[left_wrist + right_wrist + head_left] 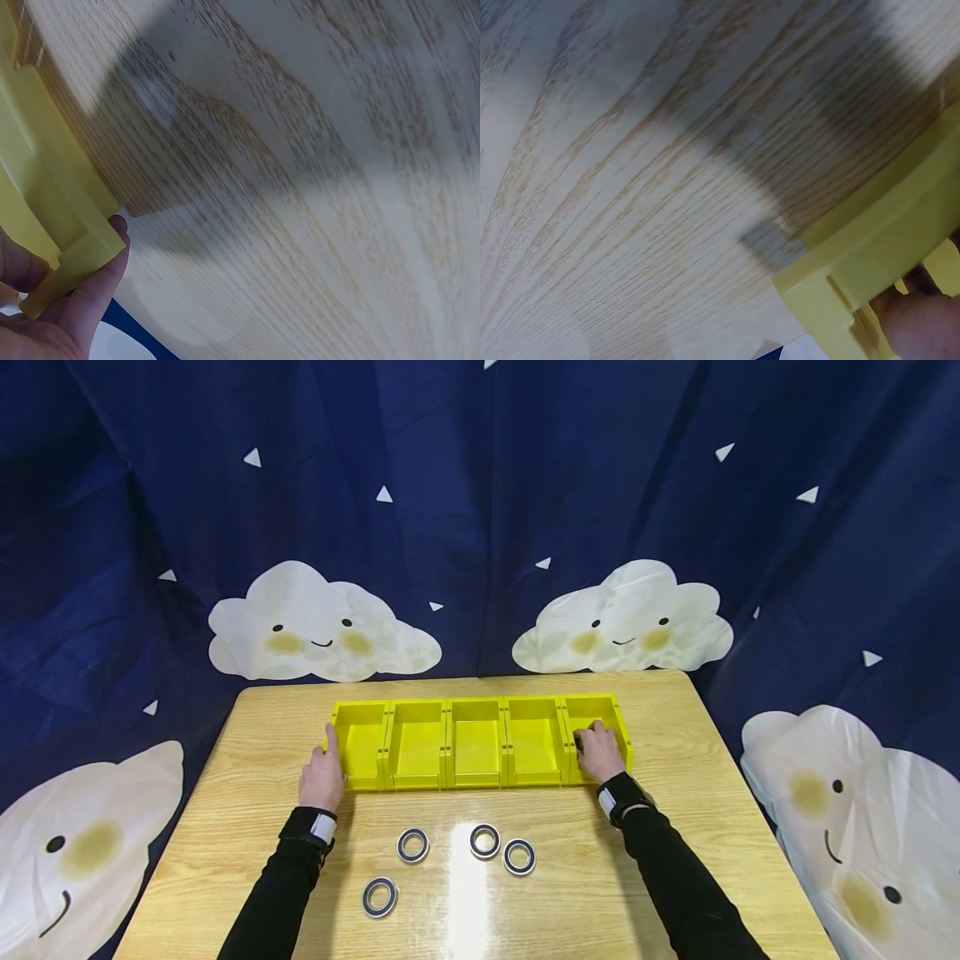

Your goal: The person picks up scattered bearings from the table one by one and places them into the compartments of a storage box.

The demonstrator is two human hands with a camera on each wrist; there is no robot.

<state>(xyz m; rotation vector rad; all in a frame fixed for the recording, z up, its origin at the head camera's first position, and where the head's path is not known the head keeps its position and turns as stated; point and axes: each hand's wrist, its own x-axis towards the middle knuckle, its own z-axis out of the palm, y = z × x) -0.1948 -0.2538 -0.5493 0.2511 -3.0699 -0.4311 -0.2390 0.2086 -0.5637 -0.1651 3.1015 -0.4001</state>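
A row of yellow bins (476, 777) stands across the back half of the table. My left hand (322, 779) grips the leftmost bin by its outer side wall; in the left wrist view, the thumb is inside and a finger (97, 292) lies along the outside. Inside the rightmost bin is my right hand (602, 753), its fingers curled about a dark piece (578, 742), seemingly a ball bearing, mostly hidden. The right wrist view shows only part of that hand (922, 322) behind the yellow bin wall (885, 247).
Several ball bearings lie in front of the bins: one (379, 897) nearest on the left, another (412, 845) behind it, and two close together, left (485, 841) and right (519, 857). A dark blue curtain (465, 510) with clouds hangs behind the wooden table (225, 860).
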